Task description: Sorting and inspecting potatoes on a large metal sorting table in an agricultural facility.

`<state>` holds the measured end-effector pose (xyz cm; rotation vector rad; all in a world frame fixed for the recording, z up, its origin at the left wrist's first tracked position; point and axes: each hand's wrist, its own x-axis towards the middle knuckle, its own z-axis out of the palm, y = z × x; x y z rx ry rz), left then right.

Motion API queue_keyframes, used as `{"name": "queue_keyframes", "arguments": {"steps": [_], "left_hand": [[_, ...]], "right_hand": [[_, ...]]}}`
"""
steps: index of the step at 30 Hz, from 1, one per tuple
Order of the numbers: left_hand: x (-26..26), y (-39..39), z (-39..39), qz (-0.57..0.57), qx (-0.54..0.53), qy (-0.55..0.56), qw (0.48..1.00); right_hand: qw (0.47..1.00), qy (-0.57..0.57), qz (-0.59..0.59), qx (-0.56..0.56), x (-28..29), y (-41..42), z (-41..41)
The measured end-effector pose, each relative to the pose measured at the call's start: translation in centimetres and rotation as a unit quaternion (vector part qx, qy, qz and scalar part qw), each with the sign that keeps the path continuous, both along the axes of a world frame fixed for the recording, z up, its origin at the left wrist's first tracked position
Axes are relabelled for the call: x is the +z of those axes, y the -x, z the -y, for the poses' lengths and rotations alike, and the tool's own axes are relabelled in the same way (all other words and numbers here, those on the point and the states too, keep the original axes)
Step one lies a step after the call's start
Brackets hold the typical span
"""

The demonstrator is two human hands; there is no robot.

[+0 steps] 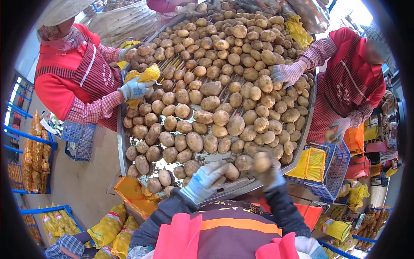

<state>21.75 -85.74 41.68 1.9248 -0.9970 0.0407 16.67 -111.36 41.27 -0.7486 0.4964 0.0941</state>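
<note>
Many potatoes point(211, 102) cover a metal sorting table point(121, 142) in front of me. My left hand point(207, 181), in a light blue and white glove, rests at the near edge with its fingertips against a potato point(232, 171). My right hand point(270, 174), gloved and blurred by motion, is at the near right edge and holds a potato point(262, 162). Bare metal shows between potatoes at the near left part of the table. An orange sack point(129, 194) hangs at the near left corner.
A co-worker at the left point(74, 77) holds a yellow mesh bag point(150, 73); another at the right point(349, 74) reaches over the potatoes. A third person's gloved hand point(190, 9) is at the far end. A blue crate point(339, 168) with a yellow mesh bag point(315, 164) stands right, a red-orange sack point(309, 213) nearer me.
</note>
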Motion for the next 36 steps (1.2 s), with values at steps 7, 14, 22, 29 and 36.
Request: {"name": "queue_keyframes", "arguments": {"steps": [7, 14, 22, 29, 36], "left_hand": [[-4.0, -1.7, -3.7, -0.042, 0.158, -0.097, 0.982], [-5.0, -0.6, 0.3, -0.065, 0.079, -0.088, 0.991], [-4.5, 0.3, -3.0, -0.143, 0.172, -0.046, 0.974], [-1.6, -0.5, -0.6, -0.521, 0.099, 0.279, 0.801], [1.9, -0.2, -0.6, -0.636, -0.032, 0.429, 0.641]], "right_hand": [[0.863, 0.025, 0.053, -0.502, -5.2, 10.2, 23.3], [0.563, 0.804, 0.192, 0.016, -0.6, -6.3, 4.2], [0.355, 0.855, 0.07, 0.372, -0.4, -16.8, -3.9], [0.919, 0.188, 0.178, 0.298, 4.0, -7.6, -8.5], [0.92, 0.228, 0.196, 0.253, 3.9, -6.6, -8.9]]}}
